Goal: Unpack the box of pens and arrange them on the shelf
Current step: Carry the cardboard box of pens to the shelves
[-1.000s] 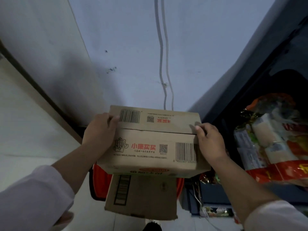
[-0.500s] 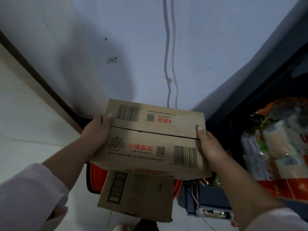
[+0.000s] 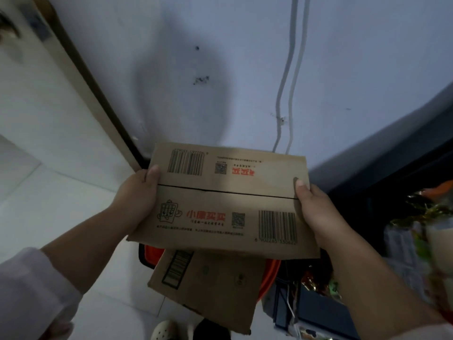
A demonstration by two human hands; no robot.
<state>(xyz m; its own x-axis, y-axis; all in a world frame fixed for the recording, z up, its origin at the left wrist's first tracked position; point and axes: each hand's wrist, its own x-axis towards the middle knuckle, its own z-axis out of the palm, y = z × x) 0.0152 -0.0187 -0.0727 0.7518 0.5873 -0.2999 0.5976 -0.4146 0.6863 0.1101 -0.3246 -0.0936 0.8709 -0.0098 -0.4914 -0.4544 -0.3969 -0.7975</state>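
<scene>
Since the earlier frames, our view has swung left, so the snack packets (image 3: 426, 241) now sit at the right edge. The box (image 3: 225, 200) remains between both hands, and the left thumb has slid back to the box's left edge.

1. Wall (image 3: 220, 69): pale and far, with two cables (image 3: 291, 94) running down behind the box.
2. Shelf (image 3: 392, 173): dark, at right, holding the packets. We see no pens on it.
3. Box: closed and held level in front of us, above a second carton (image 3: 210, 285) and an orange basket (image 3: 152, 256) on the floor.
4. Left hand (image 3: 137, 192): it grips the left end with the thumb on top. The fingers are hidden underneath.
5. Right hand (image 3: 316, 212): it grips the right end with the thumb lying across the seam (image 3: 220, 191).

Step in hand, as we judge it: opening the box.
- Keep it level so the contents do not shift.
- Rest it on a firm surface, or support it from below with one hand, before lifting a flap.
- Work the thumbs into the seam and raise the far flap first. We cannot tell whether tape seals it.
</scene>
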